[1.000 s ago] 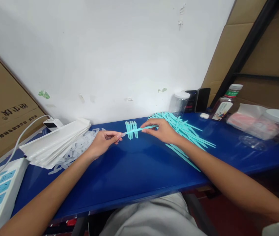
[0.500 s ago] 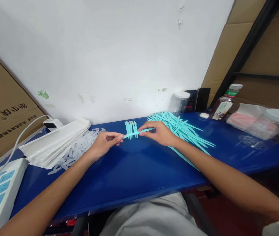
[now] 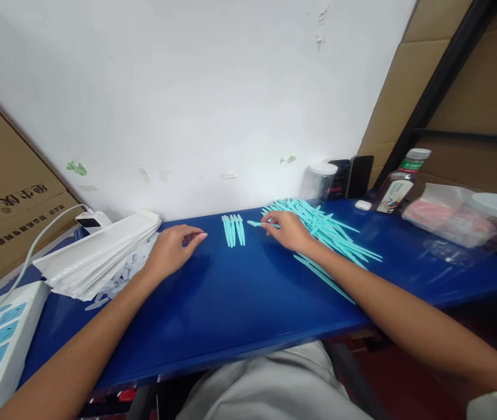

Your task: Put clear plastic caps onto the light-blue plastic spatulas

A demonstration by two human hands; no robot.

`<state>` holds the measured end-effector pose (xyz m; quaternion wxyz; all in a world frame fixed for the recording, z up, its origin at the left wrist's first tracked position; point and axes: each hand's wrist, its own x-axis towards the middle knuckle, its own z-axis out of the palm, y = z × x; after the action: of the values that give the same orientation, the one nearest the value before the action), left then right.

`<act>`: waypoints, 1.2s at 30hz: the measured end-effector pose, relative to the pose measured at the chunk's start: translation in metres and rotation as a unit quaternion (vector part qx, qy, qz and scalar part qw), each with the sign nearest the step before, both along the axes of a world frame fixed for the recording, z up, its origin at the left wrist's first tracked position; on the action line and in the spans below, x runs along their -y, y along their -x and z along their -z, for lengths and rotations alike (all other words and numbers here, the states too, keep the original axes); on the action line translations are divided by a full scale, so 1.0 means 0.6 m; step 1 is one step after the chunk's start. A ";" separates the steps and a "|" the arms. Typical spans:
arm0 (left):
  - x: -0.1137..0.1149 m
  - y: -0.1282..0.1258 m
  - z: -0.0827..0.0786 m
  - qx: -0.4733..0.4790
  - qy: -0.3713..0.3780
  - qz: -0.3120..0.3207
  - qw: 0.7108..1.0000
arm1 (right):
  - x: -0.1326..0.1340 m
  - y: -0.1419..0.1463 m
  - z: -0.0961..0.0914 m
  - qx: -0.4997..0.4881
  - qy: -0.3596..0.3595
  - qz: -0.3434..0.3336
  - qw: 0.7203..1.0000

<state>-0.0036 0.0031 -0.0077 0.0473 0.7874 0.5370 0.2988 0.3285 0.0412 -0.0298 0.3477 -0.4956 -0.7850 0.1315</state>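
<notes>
One teal stick (image 3: 255, 223), pale at its near-wall end, is clamped between thumb and fingers of the right hand (image 3: 290, 230), just right of a short row of similar sticks (image 3: 233, 231) on the counter (image 3: 231, 309). Step in hand, in my judgement: handling a single stick beside the row; the next move calls for a steady, aligned grip. Left hand (image 3: 170, 251), near the translucent pieces (image 3: 137, 259), holds nothing visible; whether its fingertips meet, I cannot tell.
</notes>
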 end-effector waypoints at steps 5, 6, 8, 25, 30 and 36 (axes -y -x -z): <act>-0.017 0.040 -0.005 -0.135 -0.010 -0.044 0.990 | -0.010 0.001 0.019 0.039 -0.011 0.008 0.999; -0.019 0.045 -0.005 -0.147 -0.004 -0.048 0.988 | -0.007 0.005 0.019 0.046 -0.012 -0.009 0.999; -0.022 0.053 -0.008 -0.165 0.002 -0.057 0.985 | 0.001 0.012 0.016 0.063 -0.008 -0.052 0.997; -0.040 0.106 -0.014 -0.205 0.121 -0.052 0.970 | 0.017 0.011 0.002 0.181 -0.051 -0.138 0.972; -0.033 0.092 -0.022 -0.254 0.141 -0.073 0.954 | 0.007 0.034 0.011 0.192 0.007 0.042 0.980; -0.032 0.101 -0.030 -0.270 0.177 -0.089 0.942 | -0.004 0.046 0.020 0.228 0.063 0.113 0.965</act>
<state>-0.0643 0.0225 0.0101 0.0125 0.7667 0.6415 -0.0225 0.3009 0.0438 -0.0420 0.1400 -0.6187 -0.7726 0.0241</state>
